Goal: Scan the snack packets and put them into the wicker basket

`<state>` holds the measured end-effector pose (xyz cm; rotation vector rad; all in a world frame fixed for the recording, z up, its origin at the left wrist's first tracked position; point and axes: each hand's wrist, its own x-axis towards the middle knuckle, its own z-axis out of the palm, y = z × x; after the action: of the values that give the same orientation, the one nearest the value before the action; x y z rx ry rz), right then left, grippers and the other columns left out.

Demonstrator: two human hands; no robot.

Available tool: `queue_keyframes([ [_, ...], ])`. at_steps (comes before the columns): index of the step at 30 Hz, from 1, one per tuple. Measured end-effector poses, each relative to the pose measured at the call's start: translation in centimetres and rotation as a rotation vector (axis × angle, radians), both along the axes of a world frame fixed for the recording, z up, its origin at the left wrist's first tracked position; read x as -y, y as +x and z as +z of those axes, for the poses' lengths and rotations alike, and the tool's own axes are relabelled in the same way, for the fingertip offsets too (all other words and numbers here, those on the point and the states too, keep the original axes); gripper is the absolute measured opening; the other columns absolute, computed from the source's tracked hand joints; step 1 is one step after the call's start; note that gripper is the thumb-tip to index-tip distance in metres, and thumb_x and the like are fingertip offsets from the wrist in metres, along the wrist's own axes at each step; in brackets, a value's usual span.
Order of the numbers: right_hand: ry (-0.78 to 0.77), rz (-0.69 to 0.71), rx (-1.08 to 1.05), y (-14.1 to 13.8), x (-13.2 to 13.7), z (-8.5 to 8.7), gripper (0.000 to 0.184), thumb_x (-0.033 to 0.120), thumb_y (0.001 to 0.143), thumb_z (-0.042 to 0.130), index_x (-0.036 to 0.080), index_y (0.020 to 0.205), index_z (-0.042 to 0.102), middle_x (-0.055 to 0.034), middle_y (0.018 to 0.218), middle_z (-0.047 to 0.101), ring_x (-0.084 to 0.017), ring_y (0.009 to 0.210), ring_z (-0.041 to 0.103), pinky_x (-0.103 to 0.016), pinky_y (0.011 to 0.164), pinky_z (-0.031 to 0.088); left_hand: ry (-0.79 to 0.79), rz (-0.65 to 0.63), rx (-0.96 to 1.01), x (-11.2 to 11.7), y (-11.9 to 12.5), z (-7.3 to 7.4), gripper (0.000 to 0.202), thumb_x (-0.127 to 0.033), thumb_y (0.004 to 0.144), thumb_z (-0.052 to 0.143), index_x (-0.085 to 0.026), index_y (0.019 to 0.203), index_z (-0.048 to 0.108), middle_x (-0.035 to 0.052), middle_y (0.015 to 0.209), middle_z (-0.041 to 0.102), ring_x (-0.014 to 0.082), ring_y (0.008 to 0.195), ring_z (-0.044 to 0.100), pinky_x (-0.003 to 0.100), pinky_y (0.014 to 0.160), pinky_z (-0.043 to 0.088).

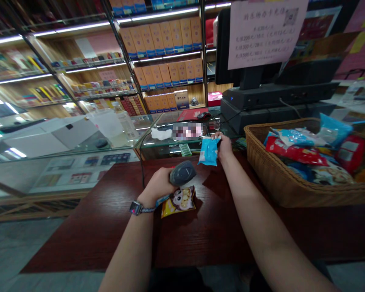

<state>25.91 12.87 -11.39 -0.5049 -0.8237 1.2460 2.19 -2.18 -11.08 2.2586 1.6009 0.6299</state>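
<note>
My left hand [160, 184] is closed around a dark grey barcode scanner [183, 173], whose head points away toward the right. A smartwatch [136, 207] is on that wrist. Below the scanner, a yellow and brown snack bag [180, 202] with a cartoon face lies on the dark red table [103, 227]. Farther out, my right hand [224, 147] grips a light blue snack packet [209, 151] by its right side, holding it above the table's far edge. The fingers of the right hand are partly hidden behind the packet.
On the right, a wicker basket [261, 178] holds several snack bags. Behind it stands a monitor [222, 48] with a paper sign [261, 34]. A glass counter [79, 170] runs along the far left, with a white box [54, 134] on it. Stocked shelves [167, 56] line the back.
</note>
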Motion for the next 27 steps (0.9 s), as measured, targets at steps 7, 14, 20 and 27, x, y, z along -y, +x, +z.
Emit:
queue_keyframes([
  [7, 0.317, -0.748, 0.233, 4.4, 5.2, 8.6, 0.019, 0.009, 0.078, 0.052, 0.022, 0.068, 0.061, -0.0012, 0.080, 0.060, -0.015, 0.093, 0.059, -0.026, 0.084, 0.051, 0.054, 0.012, -0.034, -0.1, 0.0, -0.3, 0.025, -0.022, 0.067, 0.064, -0.015, 0.088, 0.076, 0.0050, 0.077, 0.075, 0.0229, 0.073, 0.068, 0.026, 0.065, 0.048],
  [14, 0.055, -0.923, 0.142, 7.9, 5.5, 7.8, 0.036, 0.004, 0.058, 0.074, 0.019, 0.086, 0.058, -0.0163, 0.134, 0.052, -0.029, 0.144, 0.030, -0.040, 0.110, 0.044, 0.095, 0.005, -0.064, -0.2, -0.1, -0.2, 0.020, -0.021, 0.069, 0.062, -0.016, 0.083, 0.075, 0.0043, 0.074, 0.075, 0.0219, 0.070, 0.069, 0.025, 0.061, 0.047],
  [20, -0.082, -0.846, 0.498, 8.3, 4.4, 6.9, 0.045, 0.021, 0.044, 0.090, 0.022, 0.060, 0.048, -0.0207, 0.108, 0.062, -0.037, 0.137, 0.037, -0.046, 0.108, 0.042, 0.140, 0.059, -0.061, -0.2, -0.4, -0.2, 0.024, -0.021, 0.066, 0.066, -0.015, 0.087, 0.076, 0.0038, 0.073, 0.075, 0.0216, 0.068, 0.069, 0.025, 0.060, 0.047],
  [27, 0.117, -0.184, 1.228, 4.5, 6.1, 7.8, 0.030, 0.039, 0.063, 0.084, 0.021, 0.051, 0.063, -0.0013, 0.048, 0.056, -0.020, 0.066, 0.063, -0.032, 0.068, 0.051, 0.305, 0.288, -0.004, -0.6, -1.0, -0.7, 0.025, -0.028, 0.072, 0.065, -0.013, 0.089, 0.074, 0.0114, 0.080, 0.077, 0.0263, 0.076, 0.072, 0.028, 0.065, 0.050],
])
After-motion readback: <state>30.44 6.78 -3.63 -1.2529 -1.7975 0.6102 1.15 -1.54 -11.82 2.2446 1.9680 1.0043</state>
